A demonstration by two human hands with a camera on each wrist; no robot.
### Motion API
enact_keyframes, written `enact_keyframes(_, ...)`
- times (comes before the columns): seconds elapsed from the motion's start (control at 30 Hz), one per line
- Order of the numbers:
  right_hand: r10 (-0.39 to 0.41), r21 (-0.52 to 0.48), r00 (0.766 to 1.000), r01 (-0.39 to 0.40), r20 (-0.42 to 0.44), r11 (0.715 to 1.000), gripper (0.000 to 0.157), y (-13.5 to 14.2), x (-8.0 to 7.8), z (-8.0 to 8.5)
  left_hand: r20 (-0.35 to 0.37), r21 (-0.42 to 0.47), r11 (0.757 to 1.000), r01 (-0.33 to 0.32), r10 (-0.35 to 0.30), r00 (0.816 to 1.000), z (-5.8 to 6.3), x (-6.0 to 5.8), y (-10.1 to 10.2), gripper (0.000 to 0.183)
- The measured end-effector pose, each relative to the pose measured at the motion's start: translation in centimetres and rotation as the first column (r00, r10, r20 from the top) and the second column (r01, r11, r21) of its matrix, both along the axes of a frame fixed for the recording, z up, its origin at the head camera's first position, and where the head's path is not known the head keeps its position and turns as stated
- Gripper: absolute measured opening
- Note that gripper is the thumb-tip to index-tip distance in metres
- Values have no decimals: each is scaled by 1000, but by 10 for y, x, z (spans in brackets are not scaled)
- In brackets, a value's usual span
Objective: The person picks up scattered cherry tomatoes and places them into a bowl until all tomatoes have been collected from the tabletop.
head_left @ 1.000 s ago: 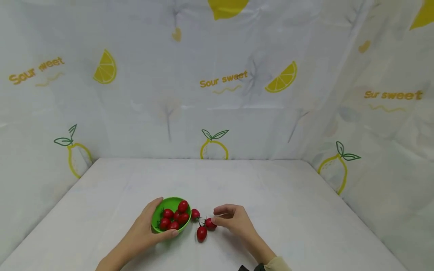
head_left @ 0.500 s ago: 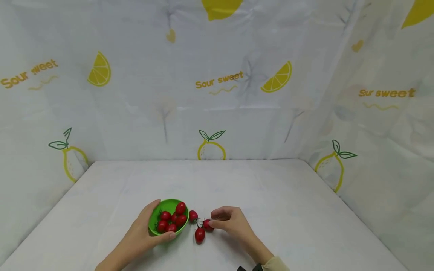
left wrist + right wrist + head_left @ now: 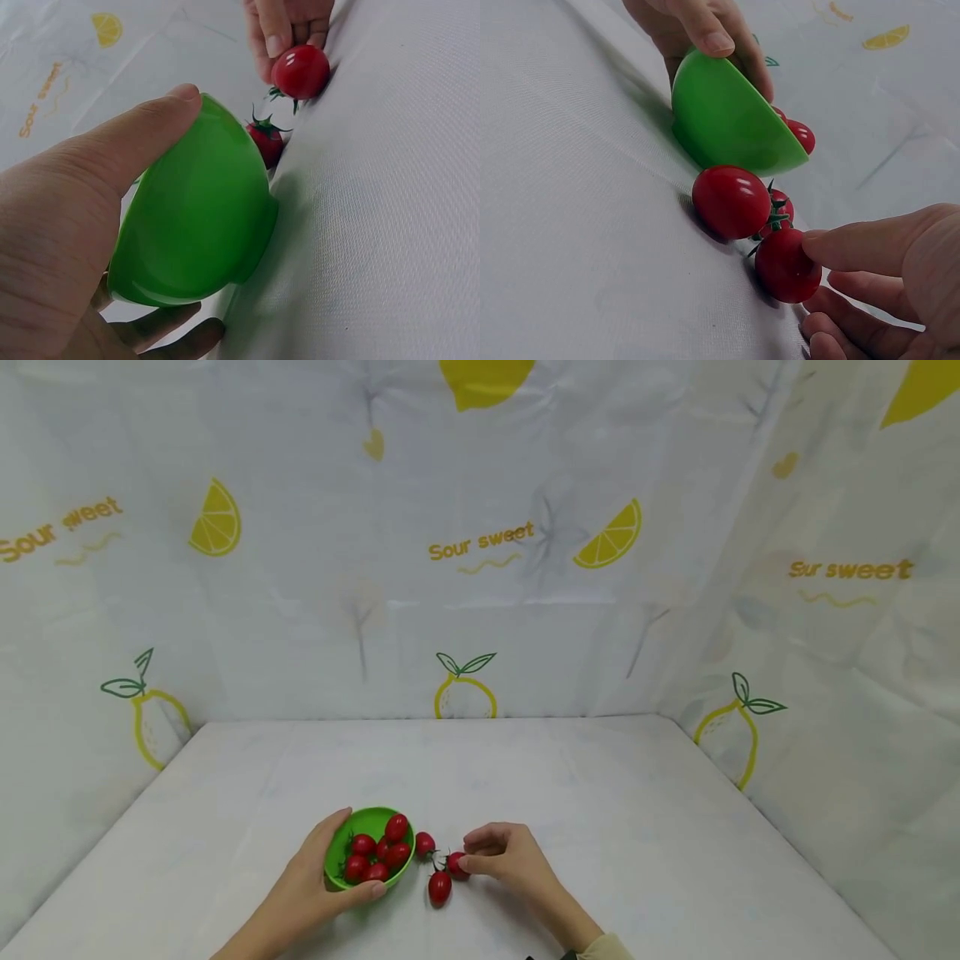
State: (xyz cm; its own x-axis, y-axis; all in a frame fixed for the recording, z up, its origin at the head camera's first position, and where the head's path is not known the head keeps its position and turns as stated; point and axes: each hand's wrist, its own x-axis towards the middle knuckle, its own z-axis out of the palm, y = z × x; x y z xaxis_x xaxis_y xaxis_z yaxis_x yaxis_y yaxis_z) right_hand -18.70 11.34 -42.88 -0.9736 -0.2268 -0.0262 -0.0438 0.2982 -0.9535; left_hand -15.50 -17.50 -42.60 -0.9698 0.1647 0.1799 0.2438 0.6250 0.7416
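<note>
My left hand (image 3: pixel 307 881) grips a green bowl (image 3: pixel 202 202) by its side, thumb at the near rim and fingers round the far side. The bowl tilts on the white tabletop and holds several red cherry tomatoes (image 3: pixel 375 858). Right of the bowl, three more lie close together with green stems. One is a round tomato (image 3: pixel 786 266) that my right hand (image 3: pixel 517 860) pinches, its thumb pressed on the near side and other fingers curled behind. Beside it are an oval tomato (image 3: pixel 731 201) and another tomato (image 3: pixel 424 844) near the bowl's rim.
The white table (image 3: pixel 637 827) stretches to a back wall and side walls draped in white cloth (image 3: pixel 300 568) printed with lemons and lettering. A pale sleeve cuff (image 3: pixel 606 947) shows at my right wrist.
The head view has shifted slightly, so the whole scene sits a little lower and further left. My right thumb and fingers have closed in slightly on the round tomato; the left hand keeps its grip.
</note>
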Motion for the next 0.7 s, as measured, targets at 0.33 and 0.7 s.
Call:
enact_keyframes(0.33,9,-17,1000,-9,7,1000,25,-1,1,-1,14,9,1000,-7,7,1000,-1,1,1,106)
enact_keyframes(0.7,59,-2,997,-59,-47,998,27,-3,1,-3,51,5,999,-32,31,998,0,0,3,109)
